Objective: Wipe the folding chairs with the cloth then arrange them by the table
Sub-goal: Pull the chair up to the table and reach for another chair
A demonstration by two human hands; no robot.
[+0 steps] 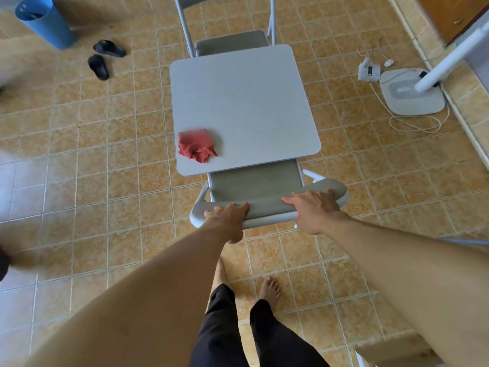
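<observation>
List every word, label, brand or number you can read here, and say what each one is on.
No text can be read.
White adapter on the floor: its dark panel may carry marks, but they are too small and blurred to read.
White stand base: a pale mark, illegible.
No text shows on the table, red cloth, blue bin or near chair.

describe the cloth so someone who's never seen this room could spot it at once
Find the grey square table in the middle of the tiled floor. On its near left corner, just beyond the near chair that the left hand and right hand grip, lies the cloth. It is crumpled and red, the only thing on the tabletop amid grey furniture.
</observation>
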